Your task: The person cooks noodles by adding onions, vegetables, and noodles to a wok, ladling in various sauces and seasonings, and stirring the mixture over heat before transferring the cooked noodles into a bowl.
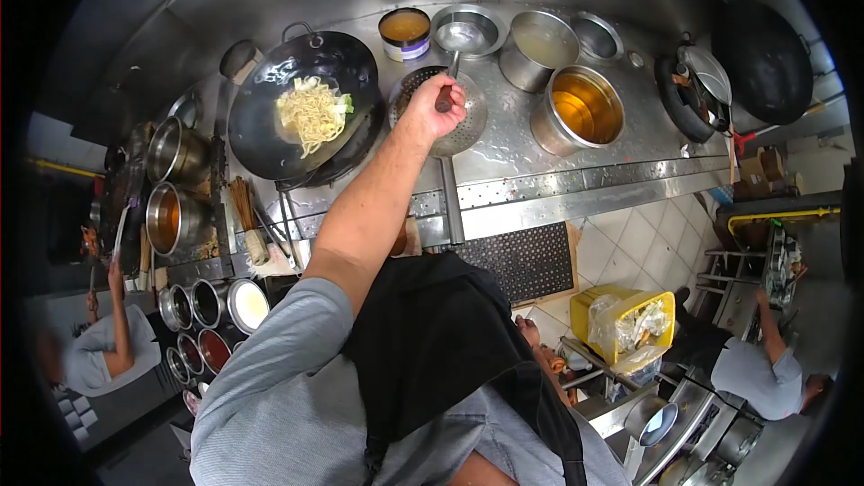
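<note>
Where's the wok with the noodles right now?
In the head view, the wok holding the noodles is at upper left, left of the left hand and the perforated strainer, with the open can just beyond its right edge.

1 noodle heap (312, 115), 2 co-workers (115, 355) (758, 373), 1 bin (584, 316)

wok (256, 130) is straight-up black, noodles (310, 117) pale yellow, tool handle (443, 102) brown, purple-and-white label on the can (405, 49) near the back edge of the counter (650, 121)
</note>
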`<state>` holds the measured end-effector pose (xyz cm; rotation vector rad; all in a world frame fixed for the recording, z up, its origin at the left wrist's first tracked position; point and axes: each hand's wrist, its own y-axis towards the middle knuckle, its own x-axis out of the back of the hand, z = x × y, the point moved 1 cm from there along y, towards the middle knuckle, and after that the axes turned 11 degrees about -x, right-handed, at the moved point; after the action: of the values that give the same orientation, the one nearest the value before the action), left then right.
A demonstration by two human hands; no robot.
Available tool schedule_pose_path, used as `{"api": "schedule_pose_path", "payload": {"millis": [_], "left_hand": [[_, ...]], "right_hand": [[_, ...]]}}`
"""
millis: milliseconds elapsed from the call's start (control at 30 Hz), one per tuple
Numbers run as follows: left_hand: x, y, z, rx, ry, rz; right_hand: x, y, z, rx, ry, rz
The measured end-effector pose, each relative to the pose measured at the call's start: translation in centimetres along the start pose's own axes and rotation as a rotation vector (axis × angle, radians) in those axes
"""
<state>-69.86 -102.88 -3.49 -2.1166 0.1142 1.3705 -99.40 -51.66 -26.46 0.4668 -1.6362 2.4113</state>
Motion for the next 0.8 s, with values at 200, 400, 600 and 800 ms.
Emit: {"api": "schedule_pose_path", "payload": {"millis": [200, 400, 600, 800], "left_hand": [[-0.5, -0.3, 0.0, -0.021, 0.012, -0.039], [-0.3, -0.1, -0.1, -0.011, -0.008, -0.024], [-0.7, -0.5, 0.0, -0.021, 0.005, -0.046], [-0.6, -0.1, -0.1, -0.016, -0.005, -0.045]], "right_hand": [[-0.3, 0.1, 0.0, -0.073, 0.085, 0.023], [-0.2, 0.1, 0.0, -0.081, 0.038, 0.025], [-0.5, 0.8, -0.5, -0.071, 0.049, 0.03], [-0.8, 1.1, -0.9, -0.074, 0.087, 0.022]]}}
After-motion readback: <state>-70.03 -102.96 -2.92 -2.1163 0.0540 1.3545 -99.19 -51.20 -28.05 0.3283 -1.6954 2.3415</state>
